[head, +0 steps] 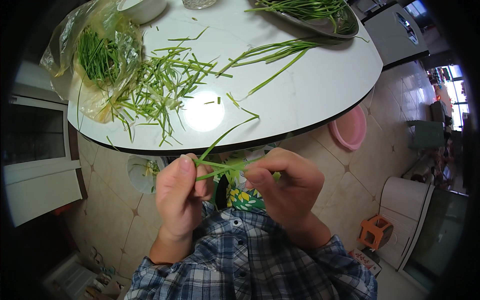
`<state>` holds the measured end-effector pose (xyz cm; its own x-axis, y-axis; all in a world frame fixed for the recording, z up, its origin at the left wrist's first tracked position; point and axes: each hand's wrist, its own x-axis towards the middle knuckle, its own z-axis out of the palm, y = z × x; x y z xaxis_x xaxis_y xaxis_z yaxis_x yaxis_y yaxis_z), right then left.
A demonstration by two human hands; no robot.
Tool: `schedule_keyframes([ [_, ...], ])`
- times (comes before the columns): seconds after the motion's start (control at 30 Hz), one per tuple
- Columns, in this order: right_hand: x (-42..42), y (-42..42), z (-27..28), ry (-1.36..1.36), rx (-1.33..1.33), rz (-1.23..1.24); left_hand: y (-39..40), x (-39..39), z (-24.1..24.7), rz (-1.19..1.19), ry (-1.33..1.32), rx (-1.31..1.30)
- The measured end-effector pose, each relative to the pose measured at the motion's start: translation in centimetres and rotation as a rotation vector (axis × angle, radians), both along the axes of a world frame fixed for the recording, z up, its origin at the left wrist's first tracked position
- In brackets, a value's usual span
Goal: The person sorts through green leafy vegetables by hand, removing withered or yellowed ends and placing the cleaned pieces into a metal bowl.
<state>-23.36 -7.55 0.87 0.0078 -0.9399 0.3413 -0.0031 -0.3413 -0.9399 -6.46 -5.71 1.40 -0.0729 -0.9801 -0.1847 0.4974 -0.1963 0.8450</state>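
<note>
Between my hands stretch a few green stalks, which look like garlic chives. My left hand pinches them between thumb and fingers. At the other end my right hand grips them with thumb and forefinger. One long bent leaf rises from my left hand over the table edge. On the white table lies a loose heap of short cut or torn pieces. Longer stalks rest to its right, and a metal tray holds a bundle of chives.
A clear plastic bag with more chives sits at the table's left, near a white bowl and a glass. On the tiled floor are a bin with scraps, a pink basin and an orange stool.
</note>
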Motion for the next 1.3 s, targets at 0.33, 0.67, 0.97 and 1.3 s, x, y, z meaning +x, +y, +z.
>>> schedule_keyframes([
  [0.33, 0.0, -0.8, 1.3, 0.14, -0.136, -0.146, 0.1, -0.4, 0.5, 0.097, -0.035, 0.046],
  [0.67, -1.4, -2.8, 2.5, 0.224, -0.481, -0.306, 1.3, 2.2, 0.1, 0.123, -0.01, -0.042],
  [0.97, 0.9, -7.9, 6.7, 0.388, -0.461, -0.229, 1.1, 2.8, 0.9, 0.089, 0.285, -0.059],
  [1.3, 3.3, -0.2, 0.8, 0.071, 0.06, 0.305, 1.3, 0.7, 1.0, -0.03, -0.075, -0.097],
])
